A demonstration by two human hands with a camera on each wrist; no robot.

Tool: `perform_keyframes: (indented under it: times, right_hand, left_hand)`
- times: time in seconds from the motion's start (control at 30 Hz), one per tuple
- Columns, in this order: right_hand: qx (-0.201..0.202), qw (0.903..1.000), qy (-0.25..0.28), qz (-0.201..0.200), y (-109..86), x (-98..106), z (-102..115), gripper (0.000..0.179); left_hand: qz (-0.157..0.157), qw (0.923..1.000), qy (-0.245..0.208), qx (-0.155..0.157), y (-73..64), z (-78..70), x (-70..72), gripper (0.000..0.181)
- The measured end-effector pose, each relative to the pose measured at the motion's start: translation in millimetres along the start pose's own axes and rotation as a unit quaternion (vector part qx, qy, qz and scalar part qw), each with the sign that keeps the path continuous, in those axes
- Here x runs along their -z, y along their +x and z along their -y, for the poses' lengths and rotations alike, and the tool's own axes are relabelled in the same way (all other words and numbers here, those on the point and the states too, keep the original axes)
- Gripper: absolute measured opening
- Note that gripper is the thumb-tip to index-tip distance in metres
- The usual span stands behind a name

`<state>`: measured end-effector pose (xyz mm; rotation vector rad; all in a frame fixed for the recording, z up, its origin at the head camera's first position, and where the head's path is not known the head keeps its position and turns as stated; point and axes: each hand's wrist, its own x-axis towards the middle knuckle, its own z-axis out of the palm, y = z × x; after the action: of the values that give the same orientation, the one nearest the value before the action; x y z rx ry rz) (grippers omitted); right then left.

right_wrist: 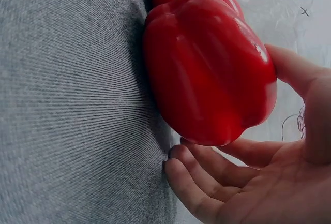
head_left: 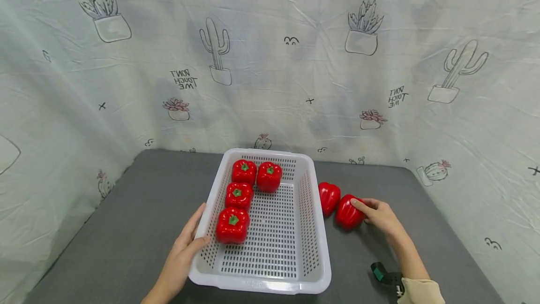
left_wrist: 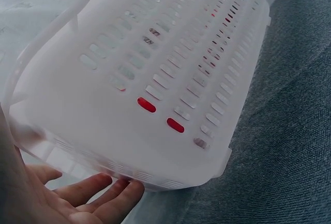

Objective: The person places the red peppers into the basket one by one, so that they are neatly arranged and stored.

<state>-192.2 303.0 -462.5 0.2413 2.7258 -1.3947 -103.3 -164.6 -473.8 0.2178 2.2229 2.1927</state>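
A white plastic basket (head_left: pixel 261 283) holds several red bell peppers (head_left: pixel 233 225) standing with green stems up along its left side and back. My left hand (head_left: pixel 179 254) grips the basket's left edge, thumb over the rim and fingers along the outer wall. In the left wrist view those fingers (left_wrist: pixel 121 200) lie against the slotted wall. To the right of the basket, my right hand (head_left: pixel 381 217) holds a red bell pepper (head_left: pixel 348 213) lying on its side, thumb on top and the other fingers round its near end. Another bell pepper (head_left: pixel 329 198) lies between it and the basket.
A grey cloth-covered table (head_left: pixel 126 229) spreads under everything. Behind and beside it hangs a pale curtain (head_left: pixel 261 60) printed with cacti and potted plants. A dark strap with a small device (head_left: pixel 381 273) sits at my right wrist, beside a cream sleeve (head_left: pixel 422 291).
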Motion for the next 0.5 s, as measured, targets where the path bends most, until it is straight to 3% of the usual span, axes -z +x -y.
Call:
perform_keyframes:
  times: [0.5]
  right_hand:
    - [-0.010,0.9996,0.024,0.013,3.2,2.5,-3.8,0.078]
  left_hand:
    - [0.007,0.9998,-0.016,-0.012,1.2,0.9,0.6,0.066]
